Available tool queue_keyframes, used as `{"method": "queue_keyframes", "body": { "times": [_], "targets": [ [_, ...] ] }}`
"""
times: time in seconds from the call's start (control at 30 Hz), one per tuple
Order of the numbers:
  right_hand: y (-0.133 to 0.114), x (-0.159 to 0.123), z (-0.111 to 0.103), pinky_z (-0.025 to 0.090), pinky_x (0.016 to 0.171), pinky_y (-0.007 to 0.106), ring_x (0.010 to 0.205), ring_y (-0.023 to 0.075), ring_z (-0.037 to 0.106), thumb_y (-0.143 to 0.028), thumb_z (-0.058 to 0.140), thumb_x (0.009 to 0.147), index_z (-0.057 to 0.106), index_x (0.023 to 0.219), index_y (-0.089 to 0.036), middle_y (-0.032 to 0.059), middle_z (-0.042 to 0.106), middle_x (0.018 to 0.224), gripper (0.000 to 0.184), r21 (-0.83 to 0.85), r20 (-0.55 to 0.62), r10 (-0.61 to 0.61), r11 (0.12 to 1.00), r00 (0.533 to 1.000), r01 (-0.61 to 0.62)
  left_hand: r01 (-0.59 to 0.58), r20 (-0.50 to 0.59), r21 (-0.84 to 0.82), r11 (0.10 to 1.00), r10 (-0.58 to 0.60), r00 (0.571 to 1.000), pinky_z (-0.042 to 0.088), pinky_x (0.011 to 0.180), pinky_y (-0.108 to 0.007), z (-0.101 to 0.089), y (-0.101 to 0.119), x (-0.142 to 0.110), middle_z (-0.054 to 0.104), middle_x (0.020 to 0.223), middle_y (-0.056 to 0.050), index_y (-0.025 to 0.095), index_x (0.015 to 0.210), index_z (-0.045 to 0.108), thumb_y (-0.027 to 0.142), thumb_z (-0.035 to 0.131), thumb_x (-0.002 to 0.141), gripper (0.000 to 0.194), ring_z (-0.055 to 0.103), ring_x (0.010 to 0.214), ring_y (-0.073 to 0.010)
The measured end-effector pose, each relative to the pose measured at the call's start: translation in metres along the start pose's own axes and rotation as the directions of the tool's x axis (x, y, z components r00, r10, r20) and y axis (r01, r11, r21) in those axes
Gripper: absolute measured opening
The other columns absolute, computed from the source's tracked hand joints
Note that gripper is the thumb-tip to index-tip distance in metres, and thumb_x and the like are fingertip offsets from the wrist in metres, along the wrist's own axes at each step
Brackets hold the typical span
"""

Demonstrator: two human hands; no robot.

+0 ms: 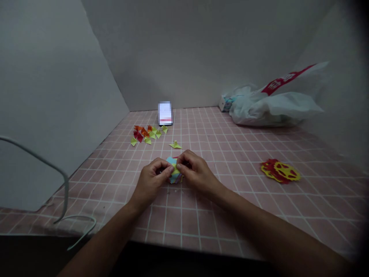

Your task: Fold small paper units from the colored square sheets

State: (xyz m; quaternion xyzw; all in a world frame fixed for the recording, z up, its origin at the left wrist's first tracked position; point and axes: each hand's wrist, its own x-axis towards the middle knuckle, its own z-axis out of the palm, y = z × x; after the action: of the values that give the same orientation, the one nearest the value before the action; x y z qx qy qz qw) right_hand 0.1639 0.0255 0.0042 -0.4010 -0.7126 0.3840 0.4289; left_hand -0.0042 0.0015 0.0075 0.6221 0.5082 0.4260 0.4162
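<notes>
Between both hands is a small piece of yellow paper (175,169), pinched by thumbs and fingers. My left hand (152,177) grips its left side, and my right hand (197,169) grips its right side. Directly beneath lies a stack of coloured paper sheets (172,179), with light blue on top and other colours at the edges; the hands partly cover it. Just beyond sits a folded yellow paper crane (175,145). Farther back to the left is a group of several folded paper pieces (144,133) in red, orange and yellow.
A lit phone (165,113) stands upright at the back. Red and yellow paper cutouts (280,171) lie at the right. Behind them are a white plastic bag (271,105) and a small box (225,103). A pale cable (67,192) curls at the left edge of the pink checked tabletop (230,154).
</notes>
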Motion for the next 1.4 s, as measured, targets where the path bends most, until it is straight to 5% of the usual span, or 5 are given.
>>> {"method": "queue_keyframes", "body": {
  "times": [0.9, 1.4],
  "targets": [
    [-0.0054, -0.0024, 0.0005, 0.041, 0.067, 0.03, 0.073, 0.0151, 0.053, -0.014, 0.058, 0.08, 0.051, 0.065, -0.019, 0.0007, 0.056, 0.075, 0.017, 0.072, -0.092, 0.062, 0.996, 0.994, -0.055, 0.1, 0.009, -0.144, 0.984, -0.1, 0.995, 0.048, 0.063, -0.024, 0.0029, -0.0005, 0.0003, 0.065, 0.071, 0.0, 0.015, 0.077, 0.066, 0.035, 0.07, 0.079, 0.02, 0.059, 0.064, -0.0117],
    [-0.001, -0.0007, -0.0021, 0.042, 0.064, 0.028, 0.07, 0.0138, 0.052, -0.021, 0.06, 0.081, 0.055, 0.069, -0.018, 0.0005, 0.056, 0.076, 0.013, 0.176, -0.172, 0.119, 0.98, 0.978, -0.089, 0.085, -0.114, -0.188, 0.979, -0.107, 0.988, 0.053, 0.058, -0.023, 0.0034, 0.0026, -0.0002, 0.064, 0.068, 0.002, 0.016, 0.08, 0.063, 0.03, 0.068, 0.079, 0.015, 0.061, 0.058, -0.0107]
  ]
}}
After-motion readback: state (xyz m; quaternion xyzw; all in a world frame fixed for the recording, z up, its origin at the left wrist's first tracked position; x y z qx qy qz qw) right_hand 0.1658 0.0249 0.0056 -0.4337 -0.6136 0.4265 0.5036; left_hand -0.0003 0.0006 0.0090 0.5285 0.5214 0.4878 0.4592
